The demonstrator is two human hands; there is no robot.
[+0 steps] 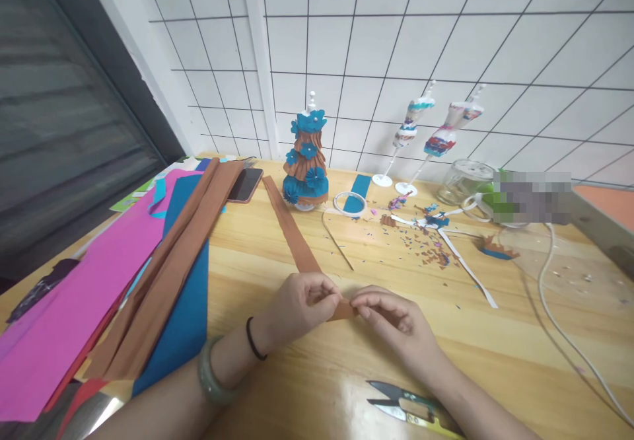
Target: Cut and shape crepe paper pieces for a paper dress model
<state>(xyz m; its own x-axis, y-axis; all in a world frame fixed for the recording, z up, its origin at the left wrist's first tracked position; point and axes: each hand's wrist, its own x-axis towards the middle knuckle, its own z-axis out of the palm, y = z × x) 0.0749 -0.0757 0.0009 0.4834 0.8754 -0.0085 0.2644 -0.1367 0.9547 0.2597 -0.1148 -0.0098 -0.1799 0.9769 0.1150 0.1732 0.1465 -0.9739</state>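
A long brown strip of crepe paper runs from the table's middle toward me, its near end between my hands. My left hand pinches the strip's upper edge, fingers curled. At the near end, my right hand pinches the paper between thumb and fingertips. Only a short piece of the strip shows between the two hands. Beside my right forearm lie thread snips with yellow on the handle. Beyond the strip stands a small dress form covered in brown frills and blue paper flowers.
Sheets of pink paper, blue paper and folded brown paper lie left, near a phone. Two wrapped dress forms, a glass jar, paper scraps and a white cable are right. A wire ring lies behind.
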